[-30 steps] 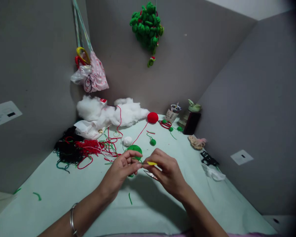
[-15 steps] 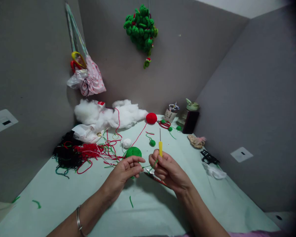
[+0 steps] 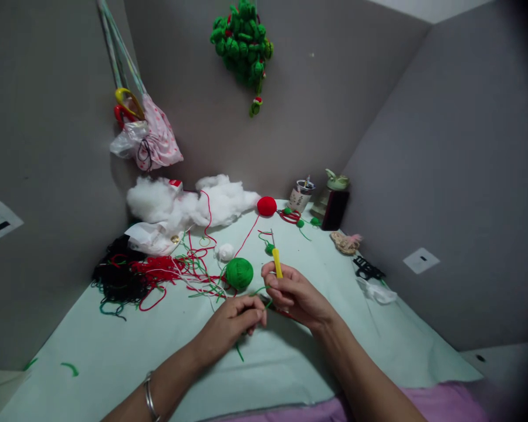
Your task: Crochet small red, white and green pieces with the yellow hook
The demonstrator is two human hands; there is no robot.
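My right hand (image 3: 297, 293) is closed around the yellow handle of a crochet hook (image 3: 277, 262), its thin metal shaft pointing up and away. Green yarn (image 3: 260, 290) runs between the two hands. My left hand (image 3: 235, 322) is closed on the yarn, fingers curled and thumb pressed in, just left of and below the right one. Beyond the left hand sits a green yarn ball (image 3: 239, 274). Something red and dark lies on the table below my right hand, mostly hidden by it.
White stuffing (image 3: 220, 202) and a red yarn ball (image 3: 267, 206) lie at the back. Tangled yarn (image 3: 158, 266) covers the left side. Red-handled scissors (image 3: 290, 216), a pen cup (image 3: 300, 196) and a phone (image 3: 335, 210) stand back right. Green crocheted pieces (image 3: 242, 44) hang above.
My left hand has curled its fingers and come down and right, closer to the right hand. The hook has tilted leftward. The whole view has shifted slightly.
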